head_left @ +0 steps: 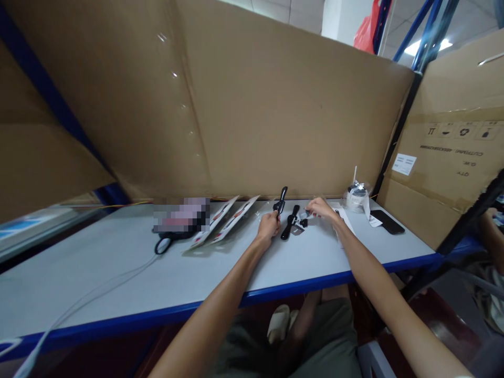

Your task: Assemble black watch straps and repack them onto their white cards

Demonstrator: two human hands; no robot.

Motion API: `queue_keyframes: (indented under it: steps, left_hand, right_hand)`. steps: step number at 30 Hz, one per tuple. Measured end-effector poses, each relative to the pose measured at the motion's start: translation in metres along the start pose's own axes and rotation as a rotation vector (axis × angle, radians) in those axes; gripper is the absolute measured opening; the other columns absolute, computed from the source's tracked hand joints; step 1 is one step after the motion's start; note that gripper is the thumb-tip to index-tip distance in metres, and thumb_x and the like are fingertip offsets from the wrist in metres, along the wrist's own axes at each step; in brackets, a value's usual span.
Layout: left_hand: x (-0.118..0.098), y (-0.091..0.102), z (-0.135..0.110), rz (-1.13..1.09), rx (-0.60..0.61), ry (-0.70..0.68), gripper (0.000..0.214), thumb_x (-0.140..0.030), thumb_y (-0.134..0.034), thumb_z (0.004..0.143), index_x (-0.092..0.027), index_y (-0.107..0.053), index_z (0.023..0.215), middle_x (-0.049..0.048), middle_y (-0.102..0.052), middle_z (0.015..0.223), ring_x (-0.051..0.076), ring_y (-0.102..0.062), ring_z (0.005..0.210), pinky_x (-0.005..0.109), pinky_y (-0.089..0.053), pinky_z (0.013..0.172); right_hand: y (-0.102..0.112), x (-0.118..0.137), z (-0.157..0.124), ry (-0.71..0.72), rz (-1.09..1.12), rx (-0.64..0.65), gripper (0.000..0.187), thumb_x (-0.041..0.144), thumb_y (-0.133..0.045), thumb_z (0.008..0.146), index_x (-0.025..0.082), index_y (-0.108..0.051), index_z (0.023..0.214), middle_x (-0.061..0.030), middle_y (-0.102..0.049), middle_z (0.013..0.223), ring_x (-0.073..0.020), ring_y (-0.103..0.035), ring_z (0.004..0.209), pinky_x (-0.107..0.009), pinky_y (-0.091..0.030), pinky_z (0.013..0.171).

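Gripping black tool [282, 197] with curled fingers of left hand [269, 224]; pinching small grey part [307, 212] in fingertips of right hand [321, 208]; working either side of second tool [290, 223] on table [189, 278].

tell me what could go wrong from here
The small dark parts seem loose near the right hand, so a brush might scatter them. The black piece in the left hand resembles the second black piece on the table, so they might get mixed up. The white cable crosses the table's front edge and could snag.
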State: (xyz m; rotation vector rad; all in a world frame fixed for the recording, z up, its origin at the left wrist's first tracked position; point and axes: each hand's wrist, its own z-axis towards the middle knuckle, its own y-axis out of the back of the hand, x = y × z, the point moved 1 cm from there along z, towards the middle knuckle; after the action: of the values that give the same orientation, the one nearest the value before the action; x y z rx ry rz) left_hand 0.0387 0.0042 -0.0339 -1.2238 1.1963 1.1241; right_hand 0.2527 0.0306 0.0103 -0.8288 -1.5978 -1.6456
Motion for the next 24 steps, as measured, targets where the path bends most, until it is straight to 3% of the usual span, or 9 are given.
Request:
queue_keyframes:
  steps: [7,13,15,18,21,24]
  left_hand:
    - [-0.001,-0.004,-0.005,0.041,0.024,-0.02,0.03,-0.034,-0.044,0.098,-0.024,-0.042,0.07,-0.0081,-0.032,0.042,0.009,-0.029,0.035,0.023,-0.018,0.039]
    - [-0.003,-0.007,-0.006,0.07,0.022,-0.013,0.034,-0.029,-0.04,0.101,-0.023,-0.042,0.067,-0.0078,-0.032,0.043,0.009,-0.029,0.035,0.023,-0.019,0.04]
    - [-0.002,-0.007,-0.005,0.091,0.028,-0.017,0.036,-0.03,-0.039,0.101,-0.023,-0.043,0.067,-0.0076,-0.032,0.043,0.009,-0.03,0.036,0.023,-0.02,0.041]
    - [0.001,-0.008,-0.003,0.145,0.062,-0.022,0.037,-0.032,-0.039,0.101,-0.023,-0.044,0.066,-0.0068,-0.033,0.044,0.01,-0.031,0.038,0.023,-0.024,0.044]
    - [0.004,-0.009,-0.001,0.219,0.1,-0.053,0.036,-0.036,-0.043,0.099,-0.023,-0.047,0.065,-0.0055,-0.036,0.044,0.012,-0.035,0.041,0.024,-0.027,0.046]
    - [0.006,-0.009,0.0,0.274,0.117,-0.087,0.037,-0.039,-0.046,0.097,-0.022,-0.047,0.064,-0.0047,-0.038,0.044,0.012,-0.037,0.042,0.024,-0.027,0.047]
  right_hand:
    - [-0.015,-0.015,0.006,0.007,-0.146,0.078,0.027,0.016,-0.067,0.08,0.017,-0.06,0.054,0.0015,-0.055,0.046,-0.01,-0.046,0.043,-0.023,-0.029,0.045]
    - [-0.015,-0.003,0.003,0.019,-0.407,-0.125,0.02,0.02,-0.072,0.084,0.016,-0.068,0.065,-0.0025,-0.068,0.064,-0.0127,-0.061,0.063,-0.021,-0.036,0.055]
    - [-0.016,0.006,-0.001,0.052,-0.232,-0.127,0.017,0.025,-0.067,0.092,0.016,-0.071,0.077,-0.0028,-0.072,0.073,-0.0114,-0.062,0.063,-0.019,-0.037,0.054]
    - [-0.023,0.017,-0.007,0.037,0.183,0.008,0.018,0.032,-0.064,0.097,0.016,-0.071,0.091,-0.0036,-0.073,0.08,-0.0102,-0.061,0.058,-0.018,-0.039,0.048]
    - [-0.035,0.023,-0.014,-0.01,0.45,0.136,0.017,0.032,-0.075,0.09,0.016,-0.069,0.089,-0.0045,-0.073,0.079,-0.0114,-0.064,0.061,-0.018,-0.046,0.049]
    - [-0.045,0.022,-0.016,-0.056,0.592,0.145,0.013,0.021,-0.08,0.081,0.015,-0.069,0.081,-0.0045,-0.072,0.076,-0.0117,-0.065,0.065,-0.018,-0.053,0.056]
